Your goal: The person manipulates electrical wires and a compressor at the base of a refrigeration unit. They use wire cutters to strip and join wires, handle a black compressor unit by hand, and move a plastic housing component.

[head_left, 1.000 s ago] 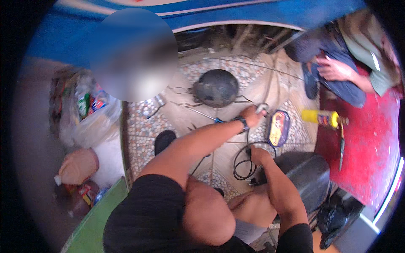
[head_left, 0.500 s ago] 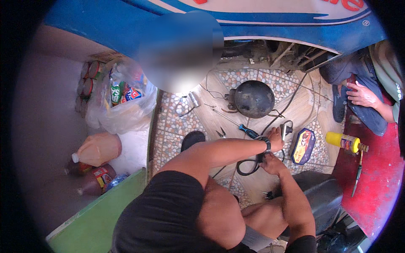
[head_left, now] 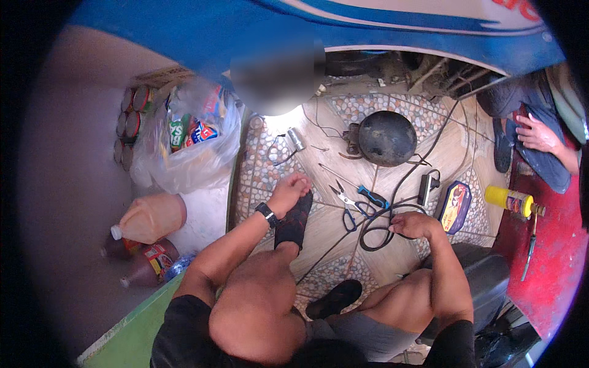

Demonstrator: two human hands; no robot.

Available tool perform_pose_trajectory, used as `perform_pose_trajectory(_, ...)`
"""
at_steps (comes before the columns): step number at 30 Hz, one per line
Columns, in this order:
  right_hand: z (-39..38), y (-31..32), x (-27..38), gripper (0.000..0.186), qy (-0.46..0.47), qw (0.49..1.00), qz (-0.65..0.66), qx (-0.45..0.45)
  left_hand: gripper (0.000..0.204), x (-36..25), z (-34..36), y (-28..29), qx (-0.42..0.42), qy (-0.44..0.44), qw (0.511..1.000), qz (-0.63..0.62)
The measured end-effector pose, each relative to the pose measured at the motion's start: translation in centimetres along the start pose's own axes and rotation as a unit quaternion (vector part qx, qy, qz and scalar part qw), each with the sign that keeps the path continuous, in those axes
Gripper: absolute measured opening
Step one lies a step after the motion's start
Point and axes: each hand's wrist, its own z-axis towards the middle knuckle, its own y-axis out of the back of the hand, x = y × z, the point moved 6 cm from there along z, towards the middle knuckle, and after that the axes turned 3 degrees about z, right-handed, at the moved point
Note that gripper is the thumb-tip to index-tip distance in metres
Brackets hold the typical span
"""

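My left hand (head_left: 289, 195) is above my shoe (head_left: 294, 224), fingers curled; whether they hold anything is unclear. My right hand (head_left: 410, 224) grips a looped black cable (head_left: 372, 243). To its upper left lie scissors (head_left: 352, 205), a blue-handled screwdriver (head_left: 372, 195) and, farther off, a silver cylinder (head_left: 296, 139). A power strip (head_left: 425, 189) lies above my right hand, beside a purple oblong tub (head_left: 453, 208). A round black metal unit (head_left: 386, 139) sits on the patterned floor beyond.
A blue panel (head_left: 399, 27) spans the back. At left are a bag of snacks (head_left: 184, 141), cans, bottles (head_left: 150, 218) and a green board (head_left: 126, 334). At right another person's hand (head_left: 538, 134) rests near their knee. A yellow canister (head_left: 504, 200) with torch is by a red surface (head_left: 543, 257).
My left hand has let go of the power strip and moved left over my foot. My right hand has shifted slightly right with the cable.
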Motion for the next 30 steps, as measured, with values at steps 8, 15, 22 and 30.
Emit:
perform_pose_trajectory(8, 3.2, 4.5, 13.1, 0.029, 0.103, 0.975, 0.169, -0.105, 0.018, -6.3, 1.6, 0.2, -0.045, -0.112, 0.982, -0.143)
perform_pose_trajectory(15, 11.3, 16.9, 21.4, 0.030, 0.099, 0.786, 0.229, -0.565, 0.019, -7.6, 4.1, -0.2, -0.062, -0.103, 0.973, -0.198)
perform_pose_trajectory(22, 15.5, 20.1, 21.7, 0.025, 0.046, 0.798, 0.149, -0.582, 0.025, -10.8, 6.8, 0.0, -0.104, -0.168, 0.969, -0.146)
perform_pose_trajectory(30, 15.0, 19.5, 21.4, 0.010, 0.160, 0.795, 0.428, -0.400, 0.050, -15.5, 8.6, -0.3, -0.118, -0.162, 0.941, -0.271)
